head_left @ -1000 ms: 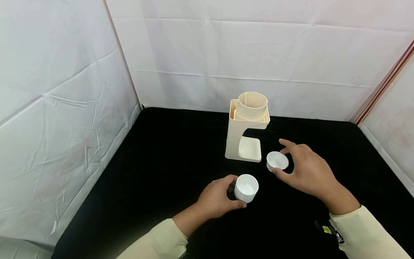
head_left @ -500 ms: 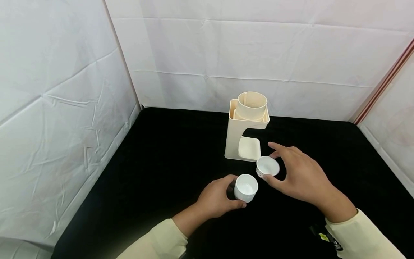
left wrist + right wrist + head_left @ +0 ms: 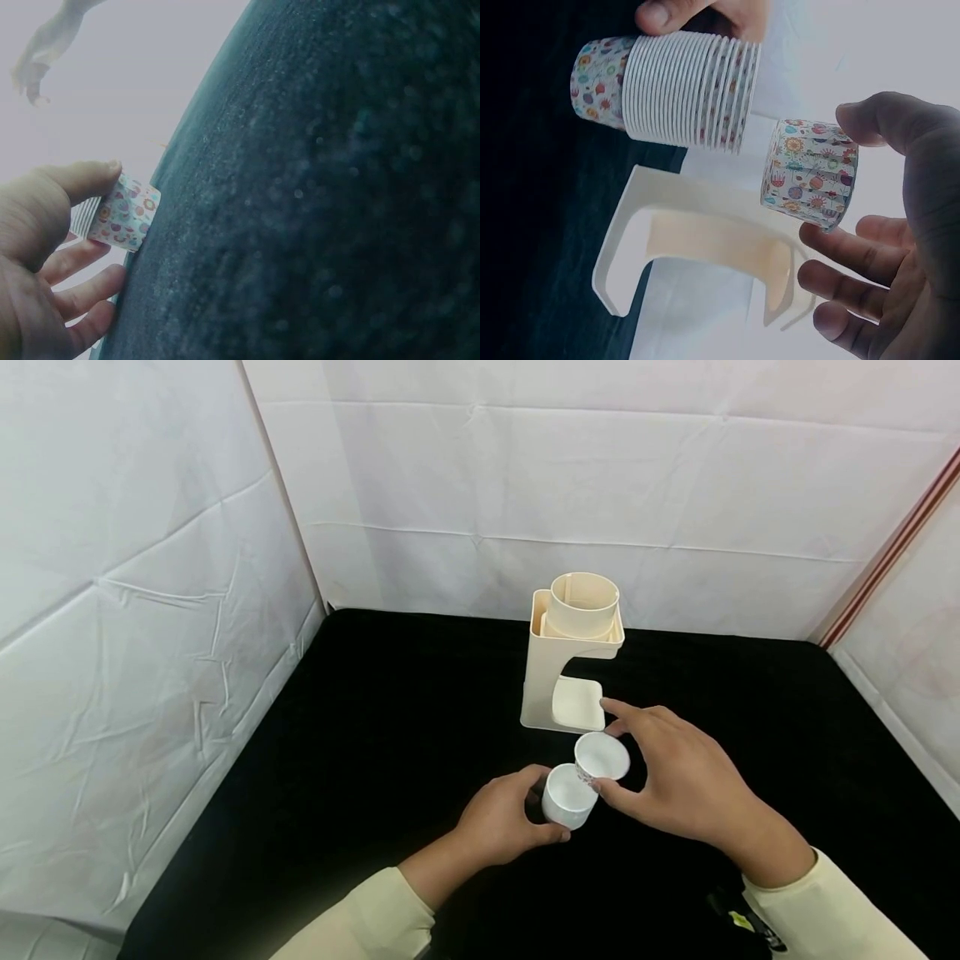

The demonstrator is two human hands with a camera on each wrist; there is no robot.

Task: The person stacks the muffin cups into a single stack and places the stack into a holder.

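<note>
— So, where is the single paper cup (image 3: 602, 757)?

— Up in the air, just above and a little behind the stack of cups (image 3: 569, 795), its rim almost over the stack's open mouth. From the head view the two seem to overlap at the edge, but I cannot tell whether they touch. In the right wrist view the cup (image 3: 810, 173) is clearly apart from the stack (image 3: 667, 88), with a gap between them.

— Who has hold of it?

— The right hand (image 3: 678, 777). Thumb and forefinger curl round the cup's wall and pinch it near the rim; the other fingers (image 3: 840, 257) are spread loosely below it and hold nothing.

— And the stack?

— It stands on the black tablecloth (image 3: 360, 760), and the left hand (image 3: 498, 822) grips it from the left side, thumb on the near wall and fingers wrapped behind. The left wrist view shows the thumb pressed on the flowered bottom cup of the stack (image 3: 120, 214), with ribbed white rims above it.

— What do the cups look like?

— White inside, with small coloured flowers and dots printed outside.

— Anything else close by?

— A cream plastic cup holder (image 3: 573, 660) stands upright just behind the hands, with a round tube on top and a flat ledge at its foot. The forefinger of the right hand is near that ledge. White sheets (image 3: 525, 485) hang behind and to the left of the table. Both forearms wear pale yellow sleeves (image 3: 832, 918).
</note>
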